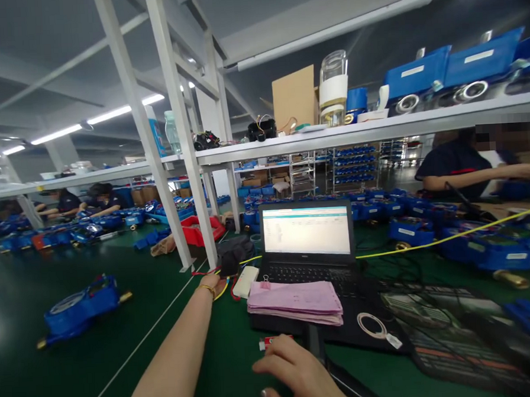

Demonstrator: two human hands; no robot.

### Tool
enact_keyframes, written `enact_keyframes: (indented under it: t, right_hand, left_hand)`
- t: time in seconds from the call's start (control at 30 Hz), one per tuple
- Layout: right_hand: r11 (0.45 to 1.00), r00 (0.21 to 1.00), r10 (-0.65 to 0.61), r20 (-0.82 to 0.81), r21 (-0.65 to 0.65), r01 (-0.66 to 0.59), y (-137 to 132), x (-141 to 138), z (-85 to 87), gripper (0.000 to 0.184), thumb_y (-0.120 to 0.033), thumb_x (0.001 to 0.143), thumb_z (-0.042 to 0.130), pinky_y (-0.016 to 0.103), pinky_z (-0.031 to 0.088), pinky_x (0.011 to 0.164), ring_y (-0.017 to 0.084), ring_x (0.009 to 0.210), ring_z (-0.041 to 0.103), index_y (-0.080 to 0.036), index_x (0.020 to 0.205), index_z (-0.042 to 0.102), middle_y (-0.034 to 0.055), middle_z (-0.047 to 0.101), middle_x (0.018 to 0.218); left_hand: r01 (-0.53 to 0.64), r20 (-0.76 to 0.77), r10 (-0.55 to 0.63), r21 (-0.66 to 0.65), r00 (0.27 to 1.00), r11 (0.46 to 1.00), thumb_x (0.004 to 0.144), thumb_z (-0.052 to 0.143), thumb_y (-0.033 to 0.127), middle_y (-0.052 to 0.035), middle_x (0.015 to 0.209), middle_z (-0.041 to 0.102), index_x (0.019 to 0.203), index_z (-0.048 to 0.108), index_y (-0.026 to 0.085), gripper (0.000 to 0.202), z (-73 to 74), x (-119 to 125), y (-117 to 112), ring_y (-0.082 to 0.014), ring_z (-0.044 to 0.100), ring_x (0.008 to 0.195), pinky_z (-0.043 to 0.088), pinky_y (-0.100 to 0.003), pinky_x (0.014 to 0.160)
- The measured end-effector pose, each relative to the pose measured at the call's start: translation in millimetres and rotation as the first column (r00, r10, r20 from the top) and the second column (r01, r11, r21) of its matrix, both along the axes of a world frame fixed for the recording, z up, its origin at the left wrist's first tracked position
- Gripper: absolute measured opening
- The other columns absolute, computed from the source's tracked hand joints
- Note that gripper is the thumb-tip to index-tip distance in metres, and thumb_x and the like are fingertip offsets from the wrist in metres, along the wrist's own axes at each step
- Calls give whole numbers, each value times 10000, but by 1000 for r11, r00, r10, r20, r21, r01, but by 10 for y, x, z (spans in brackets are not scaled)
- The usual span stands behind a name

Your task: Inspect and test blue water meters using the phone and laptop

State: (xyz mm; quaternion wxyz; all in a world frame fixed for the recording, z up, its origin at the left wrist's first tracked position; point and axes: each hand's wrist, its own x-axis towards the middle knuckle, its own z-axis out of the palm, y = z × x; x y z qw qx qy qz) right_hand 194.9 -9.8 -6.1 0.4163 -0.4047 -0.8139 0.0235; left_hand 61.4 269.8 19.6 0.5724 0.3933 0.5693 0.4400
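Note:
My left arm stretches forward over the green table, a gold bracelet on its wrist. My left hand [216, 282] reaches a black rounded object [229, 261] beside a white box [245, 281]; its fingers are hidden. My right hand [296, 373] lies low on the mat near the front edge, fingers spread and slightly curved, holding nothing. Just beyond its fingertips sits a small red and white item [272, 341]. An open black laptop [308, 235] with a lit screen stands ahead, and a pink paper stack [297, 300] rests on its front.
A blue water meter [81, 306] lies at left, and several more crowd the right and back. A yellow cable [449, 236] runs right. White frame posts [188, 185] stand ahead, with a shelf [377, 127] above. Other people work at left and right.

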Motion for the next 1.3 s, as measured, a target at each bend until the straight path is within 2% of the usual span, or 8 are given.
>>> enact_keyframes:
  t: [0.2, 0.43, 0.53, 0.7, 0.77, 0.87, 1.03, 1.3]
  right_hand:
    - [999, 999, -14, 43, -42, 16, 41, 25, -104, 369, -167, 706, 575, 293, 511, 697, 194, 823, 594, -225, 1070, 601, 58, 615, 920]
    - [992, 967, -98, -236, -101, 76, 3, 126, 352, 287, -219, 845, 459, 327, 512, 742, 192, 883, 586, -201, 1099, 592, 81, 606, 962]
    - [964, 843, -226, -488, -236, 123, 328, 237, 488, 312, -371, 873, 482, 343, 509, 725, 221, 928, 594, -186, 1099, 592, 99, 622, 993]
    - [926, 395, -323, -860, -373, -54, 1100, 307, 632, 639, -539, 728, 601, 397, 509, 776, 266, 1000, 594, -198, 1258, 494, 113, 602, 1126]
    - [927, 299, -308, -903, -355, -117, 1299, 292, 656, 636, -510, 716, 604, 389, 505, 768, 256, 967, 601, -208, 1265, 493, 88, 623, 1065]
    - [958, 240, -243, -940, -271, -90, 1429, 276, 606, 531, -472, 683, 604, 349, 487, 795, 227, 936, 591, -194, 1134, 573, 53, 641, 990]
    - [976, 125, -210, -970, -216, -33, 1415, 324, 469, 415, -466, 621, 593, 305, 469, 756, 204, 865, 572, -178, 919, 619, 28, 644, 886]
    - [952, 106, -304, -947, -298, 67, 1422, 411, 384, 313, -389, 553, 770, 283, 410, 638, 158, 657, 496, -187, 725, 604, -26, 572, 663]
  left_hand:
    - [-28, 18, 31, -146, 999, 989, 895, 570, 265, -35, 887, 620, 1004, 585, 112, 189, -52, -10, 118, -115, 598, 701, 535, -251, 599]
    - [-38, 50, 38, 2, 998, 999, 877, 574, 150, -15, 823, 623, 938, 591, 97, 83, 100, -187, -285, -99, 596, 663, 538, -229, 589]
    - [34, 88, -42, 92, 995, 995, 855, 537, 36, -37, 771, 647, 897, 602, 74, 86, 207, -307, -621, -104, 624, 659, 547, -209, 608]
    - [217, 137, -240, 162, 961, 963, 824, 528, 7, -102, 757, 683, 859, 634, 62, 124, 256, -270, -1177, -134, 653, 630, 559, -207, 599]
    - [290, 137, -314, 168, 939, 942, 813, 543, 24, -104, 718, 680, 844, 639, 58, 106, 207, -205, -1305, -136, 642, 598, 555, -210, 576]
    - [370, 133, -398, 191, 908, 909, 763, 632, 90, -101, 728, 688, 848, 646, 68, 90, 101, -145, -1369, -148, 646, 621, 555, -214, 589]
    - [460, 32, -492, 307, 870, 833, 598, 777, 362, -76, 803, 699, 863, 650, 110, 387, -14, -159, -1325, -171, 654, 698, 556, -236, 626]
    - [512, -123, -502, 335, 856, 791, 614, 696, 458, -71, 780, 682, 855, 622, 119, 423, -5, -123, -1388, -183, 643, 703, 548, -284, 668]
